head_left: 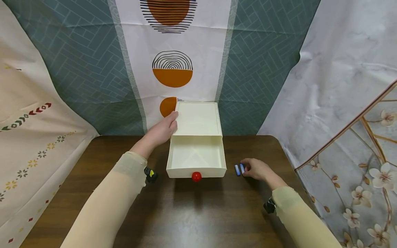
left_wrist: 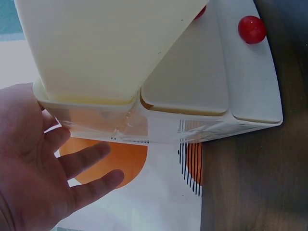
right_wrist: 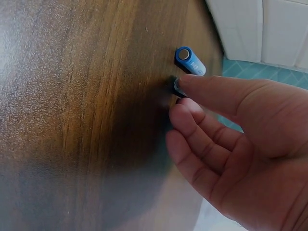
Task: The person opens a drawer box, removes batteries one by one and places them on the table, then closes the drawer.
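A white drawer unit (head_left: 198, 119) stands at the back of the table, its top drawer (head_left: 196, 155) pulled out and holding nothing. My left hand (head_left: 161, 131) rests against the unit's upper left side; in the left wrist view, the hand (left_wrist: 43, 159) has its fingers loosely extended along that side, thumb mostly hidden. Right of the drawer, two blue batteries lie side by side. My right hand (head_left: 256, 169) pinches the right-hand battery (head_left: 242, 167) between thumb and fingertips; the other battery (head_left: 237, 170) lies just left of it. In the right wrist view, fingers partly cover the pinched battery (right_wrist: 179, 87).
The open drawer has a red knob (head_left: 196, 177) on its front. Lower drawers, one with a red knob (left_wrist: 251, 30), show in the left wrist view. Patterned cloth (head_left: 263, 62) hangs behind the brown wooden table (head_left: 198, 217), with more cloth at both sides.
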Demonstrator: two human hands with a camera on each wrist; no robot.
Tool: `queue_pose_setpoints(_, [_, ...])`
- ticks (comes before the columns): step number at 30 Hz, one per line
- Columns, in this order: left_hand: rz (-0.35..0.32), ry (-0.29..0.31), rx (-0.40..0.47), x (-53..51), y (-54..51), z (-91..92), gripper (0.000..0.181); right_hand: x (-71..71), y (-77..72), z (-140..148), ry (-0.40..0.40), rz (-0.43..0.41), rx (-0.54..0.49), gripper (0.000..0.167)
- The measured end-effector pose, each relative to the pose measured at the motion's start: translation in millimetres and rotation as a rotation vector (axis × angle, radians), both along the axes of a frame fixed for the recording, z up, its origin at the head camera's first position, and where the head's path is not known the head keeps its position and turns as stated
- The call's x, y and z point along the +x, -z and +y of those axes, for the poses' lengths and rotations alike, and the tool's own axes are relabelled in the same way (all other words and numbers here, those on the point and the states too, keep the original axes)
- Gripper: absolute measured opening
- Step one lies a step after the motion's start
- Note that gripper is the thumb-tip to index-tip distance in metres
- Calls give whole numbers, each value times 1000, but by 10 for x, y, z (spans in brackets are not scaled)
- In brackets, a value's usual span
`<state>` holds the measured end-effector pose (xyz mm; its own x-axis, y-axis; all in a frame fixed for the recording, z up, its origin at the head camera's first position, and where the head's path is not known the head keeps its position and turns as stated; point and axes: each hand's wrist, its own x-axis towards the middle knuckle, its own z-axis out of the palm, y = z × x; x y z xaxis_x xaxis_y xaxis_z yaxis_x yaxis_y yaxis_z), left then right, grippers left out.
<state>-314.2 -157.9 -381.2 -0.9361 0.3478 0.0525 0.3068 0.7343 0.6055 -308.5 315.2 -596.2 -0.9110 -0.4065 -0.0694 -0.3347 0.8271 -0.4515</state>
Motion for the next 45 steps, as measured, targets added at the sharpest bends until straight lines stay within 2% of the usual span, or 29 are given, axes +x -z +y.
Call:
queue_pose_setpoints(6, [3,5,0,1,-5,5,63,472,-774,-338,44,-61,-8,52])
queue_pose_setpoints(8, [5,7,1,-1,-5,5,63,547,-878,-383,54,-51,2,52])
queue_pose_setpoints(13, [6,6,-2,-10,2,-2,63,617,-996,-412,64,-23,21,51])
queue_pose_setpoints(23, [5,9,-1,-14,15,-11,63,708,-1083,-422,120,21,-11,46])
queue_pose_setpoints(31, [10,9,2,-21,17,-7,63,900,-1271,-556,162,141,-71,37])
queue_pose_setpoints(45, [1,1,3,-8,6,-3,63,1219,-1545,-767,187,304,-208,33])
